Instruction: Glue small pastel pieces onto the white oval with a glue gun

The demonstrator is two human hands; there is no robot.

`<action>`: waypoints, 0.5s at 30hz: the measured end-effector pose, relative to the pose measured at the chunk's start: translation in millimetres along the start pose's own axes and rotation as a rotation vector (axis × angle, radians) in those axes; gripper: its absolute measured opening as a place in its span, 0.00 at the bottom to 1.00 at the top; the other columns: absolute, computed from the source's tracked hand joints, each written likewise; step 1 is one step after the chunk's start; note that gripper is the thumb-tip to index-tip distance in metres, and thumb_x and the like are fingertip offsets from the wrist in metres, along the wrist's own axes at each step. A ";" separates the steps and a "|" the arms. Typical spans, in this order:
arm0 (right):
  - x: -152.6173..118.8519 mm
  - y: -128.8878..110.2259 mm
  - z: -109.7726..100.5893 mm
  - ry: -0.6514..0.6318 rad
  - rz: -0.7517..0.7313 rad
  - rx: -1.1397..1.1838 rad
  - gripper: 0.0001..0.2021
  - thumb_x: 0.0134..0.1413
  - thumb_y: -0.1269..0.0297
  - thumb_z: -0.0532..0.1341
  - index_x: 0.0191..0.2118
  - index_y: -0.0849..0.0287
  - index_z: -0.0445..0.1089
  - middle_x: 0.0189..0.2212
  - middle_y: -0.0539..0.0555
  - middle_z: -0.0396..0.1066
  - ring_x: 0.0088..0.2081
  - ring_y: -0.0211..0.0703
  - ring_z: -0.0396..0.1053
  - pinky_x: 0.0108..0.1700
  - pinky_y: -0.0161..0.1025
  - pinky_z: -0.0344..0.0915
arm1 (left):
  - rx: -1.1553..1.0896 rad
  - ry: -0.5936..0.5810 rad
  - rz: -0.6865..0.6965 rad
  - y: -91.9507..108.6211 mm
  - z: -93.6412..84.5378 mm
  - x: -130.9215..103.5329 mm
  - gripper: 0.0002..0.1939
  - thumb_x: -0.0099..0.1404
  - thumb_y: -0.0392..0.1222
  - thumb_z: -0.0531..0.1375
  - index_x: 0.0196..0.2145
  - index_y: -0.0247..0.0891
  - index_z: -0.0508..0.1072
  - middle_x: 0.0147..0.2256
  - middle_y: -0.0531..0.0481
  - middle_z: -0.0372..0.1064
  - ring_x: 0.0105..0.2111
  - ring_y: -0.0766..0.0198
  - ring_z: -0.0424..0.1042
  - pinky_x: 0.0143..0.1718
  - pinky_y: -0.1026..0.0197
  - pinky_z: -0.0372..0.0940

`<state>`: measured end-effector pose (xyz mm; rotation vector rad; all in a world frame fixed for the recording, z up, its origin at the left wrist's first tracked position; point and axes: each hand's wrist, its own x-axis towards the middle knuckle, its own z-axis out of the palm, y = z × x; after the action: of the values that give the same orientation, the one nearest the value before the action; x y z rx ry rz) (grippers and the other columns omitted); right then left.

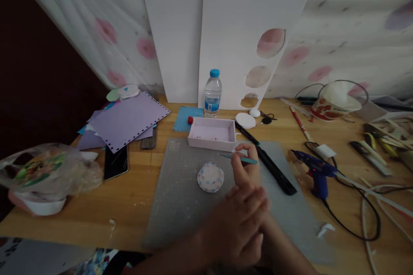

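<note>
1. We pinch the teal pointed tool (248, 160) in our right hand (247, 175).
2. Our left hand (238, 225) folds its fingers around the right hand.
3. We locate the spotted disc (211, 177) on the cutting mat (176, 202), nearest its far edge.

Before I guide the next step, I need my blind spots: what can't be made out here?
All in the head view:
- Right hand: wrist covered by the left hand.
- Left hand: blurred, so its exact contact with the right is unclear.
- Teal tool: its tip is too small to tell one prong from two.
- Bottle: label print too small to read.
- Plastic bag: cut off by the left edge.
</note>
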<state>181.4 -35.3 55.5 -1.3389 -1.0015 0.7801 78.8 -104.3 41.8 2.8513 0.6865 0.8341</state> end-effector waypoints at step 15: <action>-0.5 -0.7 6.3 -0.021 -0.005 -0.016 0.06 0.51 0.67 0.55 0.35 0.53 0.56 0.16 0.39 0.49 0.17 0.32 0.46 0.20 0.31 0.45 | -0.040 -0.089 -0.102 -8.0 -10.5 -0.2 0.35 0.64 0.42 0.50 0.66 0.29 0.47 0.67 0.42 0.44 0.68 0.50 0.39 0.65 0.48 0.47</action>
<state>175.4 -33.3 55.9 -1.3440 -1.0293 0.7858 70.0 -97.6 48.9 2.7724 0.7870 0.6939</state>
